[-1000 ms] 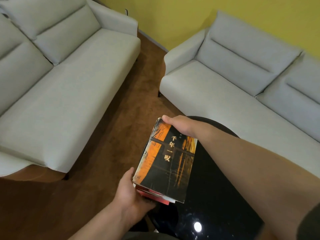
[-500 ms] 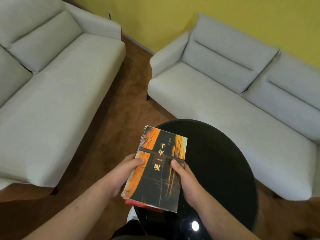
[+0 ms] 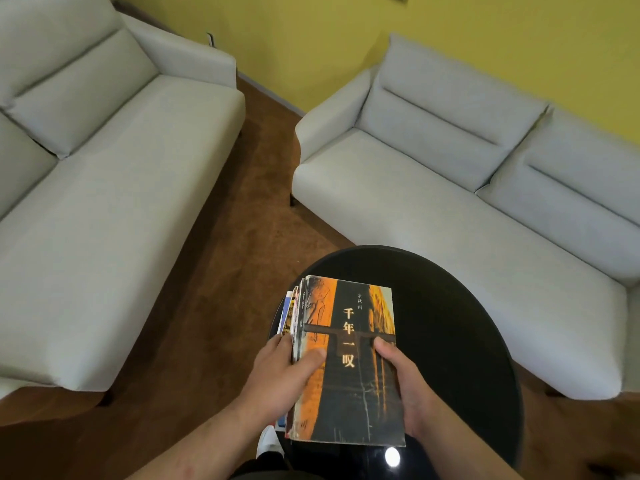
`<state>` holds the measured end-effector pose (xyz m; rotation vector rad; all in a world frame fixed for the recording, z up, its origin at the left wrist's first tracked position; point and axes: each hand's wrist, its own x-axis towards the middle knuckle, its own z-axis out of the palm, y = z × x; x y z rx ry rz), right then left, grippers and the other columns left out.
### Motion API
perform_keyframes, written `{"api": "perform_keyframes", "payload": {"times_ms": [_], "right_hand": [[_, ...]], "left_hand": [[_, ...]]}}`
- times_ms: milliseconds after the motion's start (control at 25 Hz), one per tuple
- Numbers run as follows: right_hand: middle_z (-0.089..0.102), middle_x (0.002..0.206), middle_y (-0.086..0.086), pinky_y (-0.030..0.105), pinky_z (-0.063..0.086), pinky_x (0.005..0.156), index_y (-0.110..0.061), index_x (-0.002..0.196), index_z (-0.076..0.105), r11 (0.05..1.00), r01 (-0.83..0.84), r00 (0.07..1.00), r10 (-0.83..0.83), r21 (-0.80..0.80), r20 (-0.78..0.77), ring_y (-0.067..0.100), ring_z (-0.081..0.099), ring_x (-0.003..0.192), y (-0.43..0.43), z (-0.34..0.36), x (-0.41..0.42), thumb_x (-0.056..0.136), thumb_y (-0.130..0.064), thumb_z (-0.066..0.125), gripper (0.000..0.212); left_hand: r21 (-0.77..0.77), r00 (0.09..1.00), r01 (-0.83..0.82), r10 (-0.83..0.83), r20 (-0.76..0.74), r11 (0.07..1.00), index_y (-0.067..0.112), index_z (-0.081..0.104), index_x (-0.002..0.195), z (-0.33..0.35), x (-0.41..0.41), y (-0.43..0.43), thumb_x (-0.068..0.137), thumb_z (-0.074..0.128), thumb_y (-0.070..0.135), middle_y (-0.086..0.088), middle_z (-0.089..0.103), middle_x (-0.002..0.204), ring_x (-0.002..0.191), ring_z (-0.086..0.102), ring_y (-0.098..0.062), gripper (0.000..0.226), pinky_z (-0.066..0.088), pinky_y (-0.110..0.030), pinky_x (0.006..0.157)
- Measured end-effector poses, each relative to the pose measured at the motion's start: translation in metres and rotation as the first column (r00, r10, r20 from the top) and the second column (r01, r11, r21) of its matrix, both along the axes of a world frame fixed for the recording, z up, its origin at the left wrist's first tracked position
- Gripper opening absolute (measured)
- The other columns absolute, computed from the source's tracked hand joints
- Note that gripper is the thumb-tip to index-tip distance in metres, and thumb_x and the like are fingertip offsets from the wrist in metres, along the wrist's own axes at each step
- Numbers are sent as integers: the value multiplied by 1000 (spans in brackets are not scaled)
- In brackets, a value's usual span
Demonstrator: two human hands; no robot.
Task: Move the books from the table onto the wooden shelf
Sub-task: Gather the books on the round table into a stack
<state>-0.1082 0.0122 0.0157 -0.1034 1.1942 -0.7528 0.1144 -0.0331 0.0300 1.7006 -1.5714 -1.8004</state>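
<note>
A stack of books (image 3: 349, 365) is held above the left part of a round black table (image 3: 457, 341). The top book has an orange and black cover with white characters. Thinner books with colourful edges show at the stack's left side. My left hand (image 3: 284, 379) grips the stack's left edge, thumb on the cover. My right hand (image 3: 405, 386) grips the right edge, thumb on top and fingers underneath. No wooden shelf is in view.
A pale grey sofa (image 3: 104, 188) stands at the left and another pale grey sofa (image 3: 467, 188) at the right, both against a yellow wall (image 3: 311, 32). Brown carpet (image 3: 221, 289) runs between them. A ceiling light reflects on the table near my body.
My right hand has come off the far end of the stack and now grips its right side. The stack has been squared up and pulled nearer to me; the camera has tilted up.
</note>
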Motion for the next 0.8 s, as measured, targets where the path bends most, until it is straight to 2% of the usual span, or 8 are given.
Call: {"api": "perform_keyframes", "payload": {"times_ms": [120, 160, 280, 400, 480, 560, 680, 800], "right_hand": [[69, 128, 25, 55, 57, 88, -19, 141, 52, 1000, 16, 1000, -16, 3, 11, 45, 70, 113, 2, 4, -3, 44, -44, 99, 110], [69, 128, 25, 55, 57, 88, -19, 141, 52, 1000, 15, 1000, -16, 5, 7, 45, 69, 113, 3, 4, -4, 48, -45, 98, 106], [66, 133, 27, 61, 47, 104, -19, 144, 51, 997, 55, 997, -58, 55, 53, 48, 62, 123, 4, 1, -7, 76, -52, 80, 81], [62, 138, 27, 64, 40, 111, -21, 145, 49, 994, 91, 993, -95, 54, 74, 49, 58, 128, 2, -1, -6, 75, -52, 80, 83], [63, 137, 26, 62, 46, 105, -21, 144, 49, 994, 108, 992, -110, 32, 59, 49, 60, 125, 0, 0, -2, 72, -51, 78, 83], [64, 135, 26, 59, 52, 97, -21, 144, 49, 992, 122, 992, -122, 23, 30, 48, 63, 122, 0, 2, -2, 72, -51, 78, 83], [67, 131, 25, 54, 57, 88, -19, 144, 49, 994, 109, 994, -108, 28, -22, 46, 68, 115, 3, 3, -5, 79, -55, 75, 79], [71, 125, 25, 53, 58, 83, -19, 142, 50, 989, 142, 989, -140, 34, -54, 44, 72, 107, 7, 4, -8, 81, -53, 68, 72]], "left_hand": [[-45, 996, 64, -60, 72, 997, 45, 50, 127, 3, -1, 0, 93, 48, 63, 11, 42, 131, 127, 35, -10, 39, 29, -34, 106], [-48, 993, 94, -91, 74, 994, 44, 51, 126, 4, 0, -1, 93, 48, 64, 10, 42, 132, 126, 34, -10, 39, 30, -35, 106], [-18, 992, 116, -115, 42, 993, 40, 62, 118, 6, 5, -10, 80, 52, 77, 10, 51, 130, 124, 49, -11, 54, 39, -41, 111], [13, 999, 47, -47, -25, 999, 39, 66, 108, 5, 9, -18, 77, 64, 74, 12, 66, 118, 106, 65, -8, 46, 53, -34, 95], [47, 997, 0, 4, -80, 999, 36, 63, 106, 8, 11, -20, 81, 68, 60, 10, 72, 106, 96, 69, -6, 35, 55, -27, 88], [131, 987, -23, 43, -154, 991, 25, 68, 110, 8, 11, -22, 75, 66, 59, 4, 79, 100, 93, 75, -10, 49, 56, -34, 94], [258, 974, 16, 43, -221, 966, 18, 68, 114, 6, 6, -21, 68, 65, 64, 2, 80, 100, 95, 76, -13, 66, 54, -31, 90], [252, 976, -5, 59, -208, 968, 24, 63, 120, 4, -6, -17, 66, 65, 72, 3, 77, 109, 106, 72, -16, 72, 50, -42, 104]]}}
